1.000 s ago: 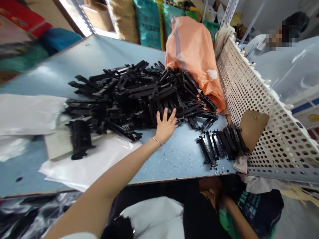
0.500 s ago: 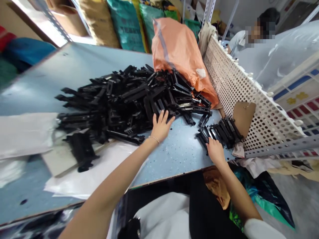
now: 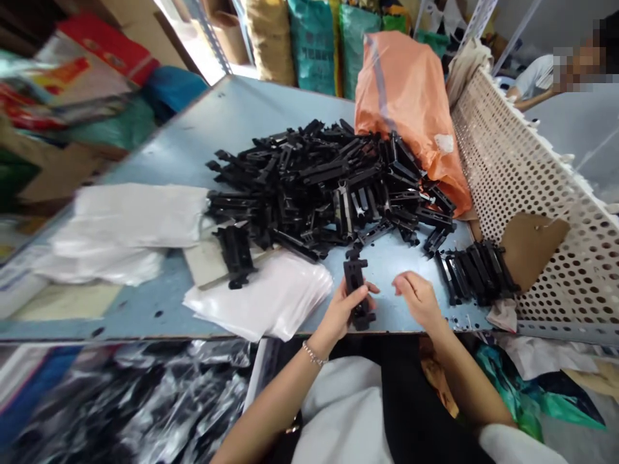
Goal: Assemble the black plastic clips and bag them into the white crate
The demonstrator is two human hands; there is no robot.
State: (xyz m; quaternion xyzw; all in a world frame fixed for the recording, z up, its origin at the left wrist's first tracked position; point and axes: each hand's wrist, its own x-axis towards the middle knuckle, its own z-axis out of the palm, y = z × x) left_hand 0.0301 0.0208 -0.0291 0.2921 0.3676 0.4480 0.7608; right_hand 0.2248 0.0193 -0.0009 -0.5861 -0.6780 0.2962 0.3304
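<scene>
While the left hand (image 3: 344,305) grips a black part (image 3: 354,274), the loosely closed right hand (image 3: 420,300) hovers nearby.

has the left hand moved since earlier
Yes, the left hand has drawn back from the black pile toward the near edge of the table.

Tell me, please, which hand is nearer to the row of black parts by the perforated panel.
Right. The right hand is just left of the row of black parts, not touching it; the left hand is farther left, holding one black part.
</scene>
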